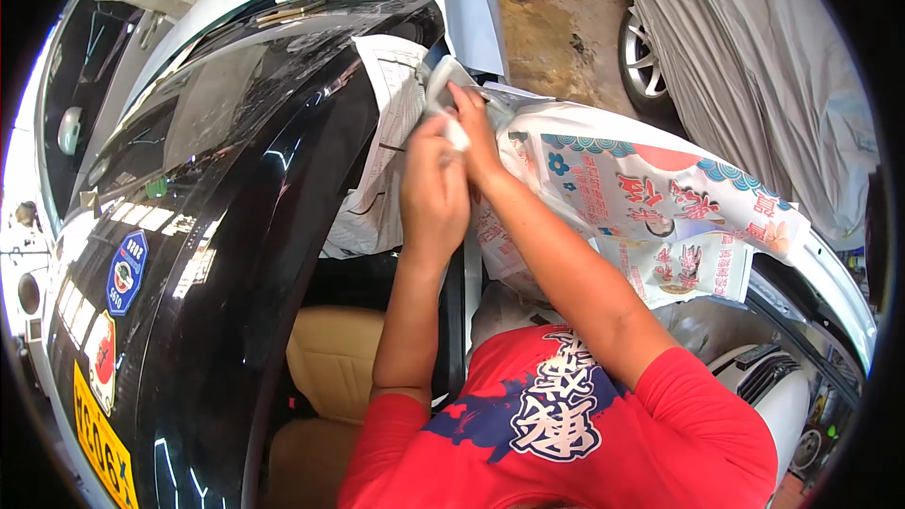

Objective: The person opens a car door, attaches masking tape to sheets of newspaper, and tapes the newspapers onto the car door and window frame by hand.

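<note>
My left hand (436,193) is closed, its fingers curled around a white, cloth-like piece (456,135) that is smeared by motion. Just beyond it, my right hand (479,137) presses its fingers against a folded white part (446,77) of what looks like the same piece; the left hand partly covers it. Both hands are at the corner of the car's windshield frame and open door. Left of them hangs a printed newspaper sheet (391,85). A printed plastic sheet (603,170) covers the door to the right.
The black car roof (283,170) with stickers fills the left side. A tan seat (335,358) shows through the door opening below. A second printed bag (674,269) hangs under the door sheet. A grey-covered car (754,66) stands at the upper right on the stained floor (547,9).
</note>
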The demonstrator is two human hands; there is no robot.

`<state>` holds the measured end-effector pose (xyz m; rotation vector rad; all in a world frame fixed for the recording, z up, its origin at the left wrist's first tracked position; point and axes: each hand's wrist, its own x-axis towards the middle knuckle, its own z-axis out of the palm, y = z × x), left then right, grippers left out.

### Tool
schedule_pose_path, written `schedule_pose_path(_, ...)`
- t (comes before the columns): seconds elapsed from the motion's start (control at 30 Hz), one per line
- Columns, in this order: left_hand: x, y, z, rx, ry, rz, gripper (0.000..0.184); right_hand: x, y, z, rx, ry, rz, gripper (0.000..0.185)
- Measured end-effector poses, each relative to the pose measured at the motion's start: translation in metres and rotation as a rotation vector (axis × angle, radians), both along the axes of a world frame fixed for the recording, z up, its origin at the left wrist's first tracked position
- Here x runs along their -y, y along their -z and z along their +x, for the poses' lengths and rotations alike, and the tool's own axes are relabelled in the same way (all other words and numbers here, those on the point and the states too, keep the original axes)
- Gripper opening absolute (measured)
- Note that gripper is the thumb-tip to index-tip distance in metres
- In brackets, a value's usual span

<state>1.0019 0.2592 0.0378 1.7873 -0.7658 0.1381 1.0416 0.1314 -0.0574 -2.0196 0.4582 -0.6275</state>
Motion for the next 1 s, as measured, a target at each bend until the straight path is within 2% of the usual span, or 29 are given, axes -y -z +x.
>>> schedule_pose_path(0.1,0.005,0.013,0.007,-0.038,-0.193,-0.102,0.011,-0.004,-0.013,0.006,-0.11,0.038,0.06,0.056)
schedule_pose_path(0.13,0.006,0.015,0.01,-0.018,-0.223,-0.038,0.012,-0.004,-0.014,0.008,-0.136,0.045,0.08,0.058)
schedule_pose_path(0.27,0.006,0.022,0.018,0.037,-0.179,-0.007,0.012,-0.004,-0.006,0.024,-0.112,0.137,-0.004,0.072)
schedule_pose_path(0.37,0.004,0.015,0.023,0.072,-0.085,0.02,0.013,0.002,-0.019,0.012,-0.154,-0.041,0.116,0.07)
schedule_pose_path(0.4,0.004,0.011,0.026,0.071,-0.069,0.023,0.014,-0.001,-0.029,0.004,-0.072,-0.09,0.123,0.065)
schedule_pose_path(0.5,0.002,0.019,0.034,-0.004,-0.132,-0.008,0.018,-0.012,-0.032,0.009,0.069,-0.022,-0.119,0.065)
schedule_pose_path(0.53,0.001,0.017,0.036,-0.041,-0.167,-0.023,0.019,-0.013,-0.037,0.01,-0.032,-0.007,-0.063,0.061)
schedule_pose_path(0.73,-0.006,0.011,0.014,-0.017,-0.223,-0.074,0.028,-0.009,-0.056,0.016,-0.151,-0.054,-0.122,0.066)
schedule_pose_path(0.83,-0.009,0.006,-0.004,0.102,-0.347,-0.063,0.03,-0.012,-0.067,0.018,-0.238,-0.042,-0.14,0.067)
schedule_pose_path(0.93,-0.013,0.028,-0.033,0.476,-0.468,-0.134,0.033,-0.017,-0.075,0.02,-0.313,-0.038,-0.158,0.069)
schedule_pose_path(1.0,-0.014,0.033,-0.048,0.41,-0.261,-0.125,0.032,-0.02,-0.078,0.022,-0.365,-0.028,-0.161,0.07)
